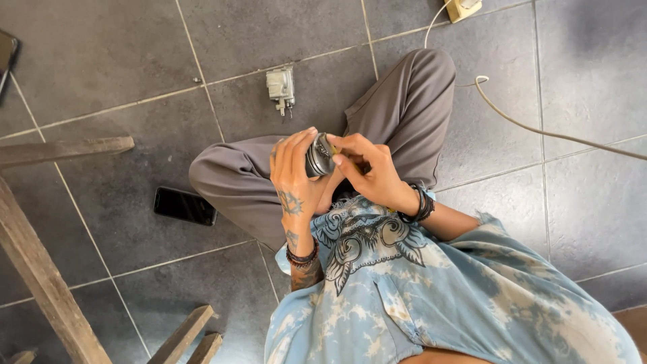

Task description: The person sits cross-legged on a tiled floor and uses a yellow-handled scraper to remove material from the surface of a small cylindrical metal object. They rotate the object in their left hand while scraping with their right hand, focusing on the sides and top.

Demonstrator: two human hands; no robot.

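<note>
- Two hands are raised over the person's lap, both on one small round metal part [319, 156], grey and ribbed at its edge, held above the bent knees.
- The left hand [294, 176] wraps the part from its outer side, fingers curled over the top; most of the part's body is hidden behind them.
- The right hand [369, 172] meets the part from the other side, thumb and forefinger pinched at its face. A small yellowish bit shows at those fingertips; its nature cannot be made out.
- Whether the part is a single piece or an assembly cannot be told, as only a narrow strip shows between the hands.
- The person sits cross-legged on a dark grey tiled floor [108, 61], in grey trousers [404, 108] and a pale blue tie-dyed shirt [438, 296].
- A small pale metal assembly [281, 85] lies on the floor beyond the knees, well apart from the hands.
- A black phone [185, 205] lies flat on the floor beside the left knee.
- A pale cable [539, 131] runs across the tiles at upper right; a yellowish box [462, 8] there is cut off by the frame.
- Wooden slats [40, 269] cross the left side, partly cut off; what they belong to cannot be told.
- A dark object [7, 57] at the upper left edge is mostly out of frame.
</note>
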